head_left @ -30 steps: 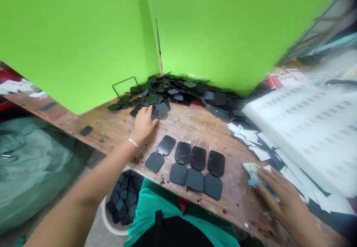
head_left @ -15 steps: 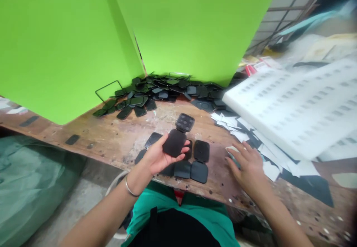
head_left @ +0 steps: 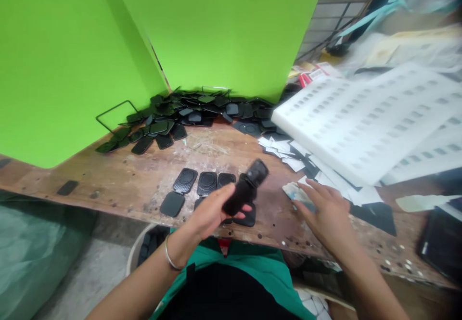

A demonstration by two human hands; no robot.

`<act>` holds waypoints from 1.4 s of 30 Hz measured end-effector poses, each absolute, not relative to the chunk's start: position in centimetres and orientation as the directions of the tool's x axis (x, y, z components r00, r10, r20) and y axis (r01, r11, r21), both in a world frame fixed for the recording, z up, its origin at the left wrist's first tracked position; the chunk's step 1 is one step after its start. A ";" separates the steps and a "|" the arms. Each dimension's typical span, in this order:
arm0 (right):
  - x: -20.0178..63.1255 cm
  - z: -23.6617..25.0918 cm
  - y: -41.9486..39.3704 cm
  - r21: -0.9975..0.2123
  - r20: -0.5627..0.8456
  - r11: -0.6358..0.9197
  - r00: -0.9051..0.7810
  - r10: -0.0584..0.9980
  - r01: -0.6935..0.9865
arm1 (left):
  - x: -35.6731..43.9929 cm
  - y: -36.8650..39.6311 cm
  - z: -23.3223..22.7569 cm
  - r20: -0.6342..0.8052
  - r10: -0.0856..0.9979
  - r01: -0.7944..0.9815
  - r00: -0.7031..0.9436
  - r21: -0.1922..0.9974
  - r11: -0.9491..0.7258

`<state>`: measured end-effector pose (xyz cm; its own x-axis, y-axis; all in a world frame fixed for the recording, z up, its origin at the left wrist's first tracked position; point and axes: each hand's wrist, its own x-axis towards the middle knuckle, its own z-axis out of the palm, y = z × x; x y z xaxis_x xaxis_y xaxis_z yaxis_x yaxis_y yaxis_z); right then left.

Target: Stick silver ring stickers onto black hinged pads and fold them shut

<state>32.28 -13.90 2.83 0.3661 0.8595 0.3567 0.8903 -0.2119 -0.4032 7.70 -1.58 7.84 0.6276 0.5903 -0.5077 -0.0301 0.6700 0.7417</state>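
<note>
My left hand (head_left: 212, 209) is closed round a black hinged flat case (head_left: 249, 185), which is tilted and blurred, its hinged part pointing up and right. Under and around it on the table lie several similar black cases, opened flat, such as the one with a ridged, round-marked half (head_left: 185, 180) and a smooth half (head_left: 172, 204). Some are partly hidden by my left hand. To the right, my right hand (head_left: 325, 209) is spread with fingers apart. Its thumb and fingertips lie over a crumpled whitish-blue piece (head_left: 291, 191), perhaps cloth.
A heap of black cases (head_left: 195, 108) lies at the back against green boards (head_left: 216, 31). White paper scraps (head_left: 281, 147) and a thick white perforated sheet stack (head_left: 361, 122) are at right. A dark device (head_left: 440, 243) lies at far right; a bucket (head_left: 135, 250) stands below the table's front edge.
The view has turned to the right. The case in my left hand has tilted from facing up to leaning right. My right hand has shifted right, uncovering more of the whitish-blue piece.
</note>
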 end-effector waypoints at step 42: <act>26.5 -6.0 -8.8 -0.119 0.461 0.173 -0.100 0.882 0.978 | 7.0 -2.0 1.9 0.003 0.614 0.566 0.789 0.385 -0.729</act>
<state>26.50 -8.80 -6.02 -0.0998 0.8817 0.4611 0.9778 0.1728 -0.1188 6.95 -1.98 1.93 0.7889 0.6145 0.0029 0.5663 -0.7289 0.3847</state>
